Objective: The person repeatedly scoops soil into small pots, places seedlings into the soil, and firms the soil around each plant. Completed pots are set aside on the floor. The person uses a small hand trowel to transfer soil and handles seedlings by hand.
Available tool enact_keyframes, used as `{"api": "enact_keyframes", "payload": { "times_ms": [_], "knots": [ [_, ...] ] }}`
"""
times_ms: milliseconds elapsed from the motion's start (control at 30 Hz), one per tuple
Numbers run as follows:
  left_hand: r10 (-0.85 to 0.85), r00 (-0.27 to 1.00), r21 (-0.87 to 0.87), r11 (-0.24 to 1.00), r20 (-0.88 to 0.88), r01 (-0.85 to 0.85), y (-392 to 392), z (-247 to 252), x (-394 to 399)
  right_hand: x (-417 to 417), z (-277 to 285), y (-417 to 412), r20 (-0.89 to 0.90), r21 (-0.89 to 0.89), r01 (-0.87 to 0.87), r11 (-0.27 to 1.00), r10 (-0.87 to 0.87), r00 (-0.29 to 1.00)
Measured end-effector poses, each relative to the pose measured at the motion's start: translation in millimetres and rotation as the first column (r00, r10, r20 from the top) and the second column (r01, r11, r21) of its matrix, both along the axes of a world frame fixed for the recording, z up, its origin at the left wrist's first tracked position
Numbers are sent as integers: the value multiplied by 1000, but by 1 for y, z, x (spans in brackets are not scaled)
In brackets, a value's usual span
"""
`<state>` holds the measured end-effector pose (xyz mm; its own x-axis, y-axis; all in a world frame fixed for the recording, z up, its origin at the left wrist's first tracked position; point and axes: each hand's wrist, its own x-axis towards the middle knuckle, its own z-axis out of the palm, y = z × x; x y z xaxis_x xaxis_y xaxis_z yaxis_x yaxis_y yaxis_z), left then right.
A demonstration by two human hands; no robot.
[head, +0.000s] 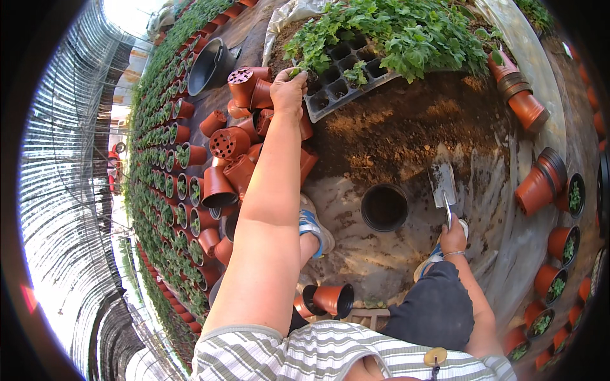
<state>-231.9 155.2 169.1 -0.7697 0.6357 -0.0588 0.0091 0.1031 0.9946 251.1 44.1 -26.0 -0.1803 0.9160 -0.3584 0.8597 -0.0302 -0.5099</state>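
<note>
My left hand (288, 90) is stretched out to the near left corner of a black plug tray (350, 102). Between its fingertips is a small green seedling (296, 73); dark soil shows beside it. Several cells along the tray's near side hold no plant, and leafy seedlings (419, 45) crowd the far part. Low on the right, my right hand (452, 236) grips the handle of a metal hand trowel (442, 183), its blade lying at the edge of the loose soil (395, 128). A round plastic pot (384, 207) with a dark inside stands on the plastic sheet between my feet.
Loose terracotta-coloured pots (229, 143) lie heaped left of my arm, near a dark basin (206, 66). Stacked pots (519, 95) lie on the right. Rows of potted plants (183, 185) line the left; more potted plants (564, 245) stand right. Two pots (333, 299) lie before my lap.
</note>
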Motion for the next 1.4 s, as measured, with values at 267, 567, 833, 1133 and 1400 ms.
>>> {"api": "enact_keyframes", "payload": {
  "times_ms": [267, 567, 833, 1133, 1400],
  "knots": [
    [-336, 900, 92, 923, -277, 373, -50, 10, 70, -3, 0, 2, 3, -48, 14, 999, -14, 1000],
    [-537, 819, 210, 793, -203, 572, -101, -12, 191, -1, 44, 27, 166, 169, -334, 927, 307, 937],
    [-673, 739, 90, 734, -44, 673, -112, -29, 239, -46, 124, 64, -903, -160, -326, 932, -4, 430],
    [-718, 553, 1, 610, 422, 792, -115, -15, 243, -47, 122, 62, -793, -6, -441, 897, 265, 549],
    [-855, 519, -240, 508, -20, 828, -128, -25, 232, -59, 113, 65, -811, -217, -539, 814, 157, 564]
  ]
}}
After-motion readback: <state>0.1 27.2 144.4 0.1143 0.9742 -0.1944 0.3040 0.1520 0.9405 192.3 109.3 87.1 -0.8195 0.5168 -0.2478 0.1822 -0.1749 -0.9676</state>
